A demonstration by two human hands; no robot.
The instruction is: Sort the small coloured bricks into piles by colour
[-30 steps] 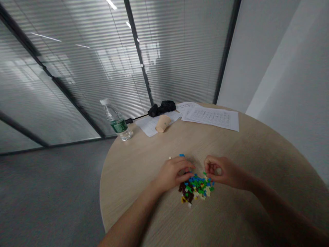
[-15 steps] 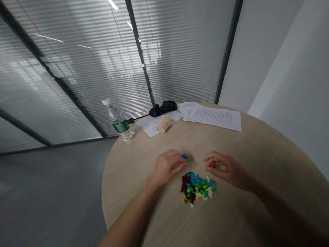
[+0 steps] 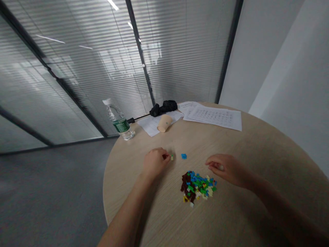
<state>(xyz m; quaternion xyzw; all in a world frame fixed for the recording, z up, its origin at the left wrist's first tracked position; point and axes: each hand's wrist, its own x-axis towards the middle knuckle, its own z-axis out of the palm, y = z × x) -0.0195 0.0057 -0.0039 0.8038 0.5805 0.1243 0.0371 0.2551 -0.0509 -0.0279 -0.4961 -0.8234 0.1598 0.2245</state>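
A heap of small bricks (image 3: 197, 187) in blue, green, brown, yellow and white lies on the round wooden table (image 3: 252, 151). My left hand (image 3: 154, 163) rests on the table to the left of the heap, fingers curled, its tips at a tiny green and pale piece (image 3: 171, 157). A single blue brick (image 3: 183, 156) lies alone just right of that. My right hand (image 3: 224, 168) sits to the right of the heap, fingers curled in around a small pale piece.
At the table's far side stand a plastic water bottle (image 3: 117, 120), a paper cup on its side (image 3: 163, 122), a black bundle with a cable (image 3: 163, 107) and printed sheets (image 3: 214, 116). Glass walls with blinds lie behind; grey floor to the left.
My left hand has left the heap and slid up and to the left, leaving the blue brick alone on the table. My right hand has lowered and shifted slightly right.
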